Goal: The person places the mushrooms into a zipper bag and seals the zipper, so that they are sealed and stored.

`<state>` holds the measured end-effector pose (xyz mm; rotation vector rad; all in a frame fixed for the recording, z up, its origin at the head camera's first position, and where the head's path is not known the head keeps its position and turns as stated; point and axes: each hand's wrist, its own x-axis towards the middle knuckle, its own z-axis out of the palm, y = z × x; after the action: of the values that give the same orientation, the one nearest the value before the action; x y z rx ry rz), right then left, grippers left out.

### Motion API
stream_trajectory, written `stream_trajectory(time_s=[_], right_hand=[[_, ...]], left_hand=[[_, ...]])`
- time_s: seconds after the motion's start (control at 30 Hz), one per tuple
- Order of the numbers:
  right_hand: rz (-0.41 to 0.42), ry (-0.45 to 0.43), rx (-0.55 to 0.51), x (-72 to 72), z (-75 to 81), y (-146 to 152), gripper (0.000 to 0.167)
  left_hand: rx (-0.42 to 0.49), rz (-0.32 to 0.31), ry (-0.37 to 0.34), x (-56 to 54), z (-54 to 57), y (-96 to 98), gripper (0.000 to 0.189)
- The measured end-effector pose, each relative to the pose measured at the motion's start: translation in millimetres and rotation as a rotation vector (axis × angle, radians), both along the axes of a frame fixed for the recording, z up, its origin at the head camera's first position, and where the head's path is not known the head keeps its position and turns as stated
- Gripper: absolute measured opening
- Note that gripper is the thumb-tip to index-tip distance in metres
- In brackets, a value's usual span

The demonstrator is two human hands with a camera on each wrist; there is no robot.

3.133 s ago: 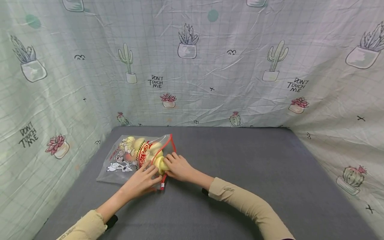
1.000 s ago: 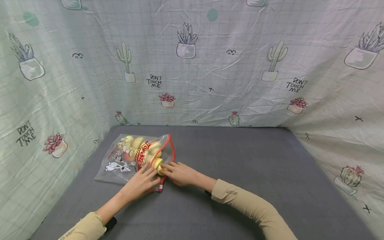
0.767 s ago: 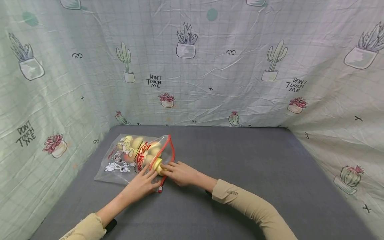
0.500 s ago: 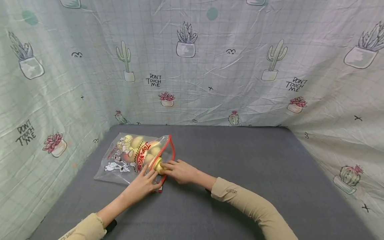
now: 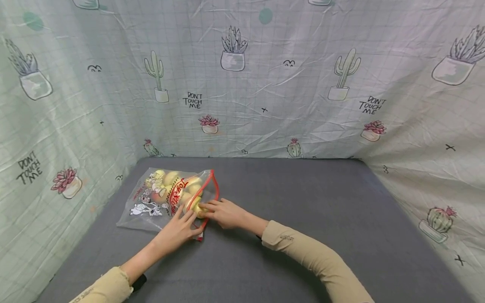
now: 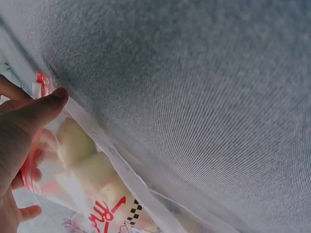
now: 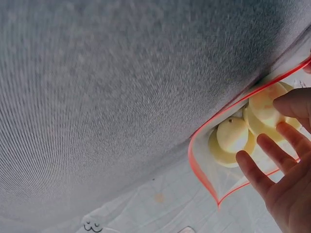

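A clear plastic zip bag (image 5: 126, 216) with red edging and a "Toy Story" print lies on the left of the grey table. Inside it are several round yellow fruits (image 7: 232, 135), one with a dark spot. My left hand (image 5: 176, 231) holds the bag's near red edge, its thumb beside the zip slider (image 6: 41, 83) and its fingers across the mouth. My right hand (image 5: 229, 213) is at the mouth from the right. Its fingers are extended and spread, with the fingertips against a yellow fruit (image 7: 265, 104) just inside the red rim (image 7: 197, 165).
Grey cloth covers the table (image 5: 295, 202), which stretches away to the right of the bag. A pale curtain (image 5: 265, 84) printed with cactus pots hangs behind and along both sides.
The yellow fruit under my right hand has moved left, deeper into the bag's mouth, and the right fingers have straightened. My left hand keeps its place on the bag's edge.
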<state>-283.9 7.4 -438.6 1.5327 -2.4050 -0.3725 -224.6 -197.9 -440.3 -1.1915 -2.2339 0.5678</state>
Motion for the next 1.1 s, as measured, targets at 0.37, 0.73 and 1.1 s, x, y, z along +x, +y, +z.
stream_trajectory(time_s=[0.37,0.73,1.1], right_hand=[[0.002,0.05,-0.01,-4.6,1.7,-12.4,0.046],[-0.016,0.061,-0.032,-7.8,-1.5,-20.2,0.043],[-0.035,0.065,-0.08,-14.9,-4.9,-29.6,0.044]], left_hand=[[0.057,-0.027,-0.008,1.0,2.0,-1.0,0.03],[0.144,-0.036,-0.034,0.7,1.5,-4.3,0.034],[0.187,-0.054,-0.058,0.8,-1.5,-5.4,0.032]])
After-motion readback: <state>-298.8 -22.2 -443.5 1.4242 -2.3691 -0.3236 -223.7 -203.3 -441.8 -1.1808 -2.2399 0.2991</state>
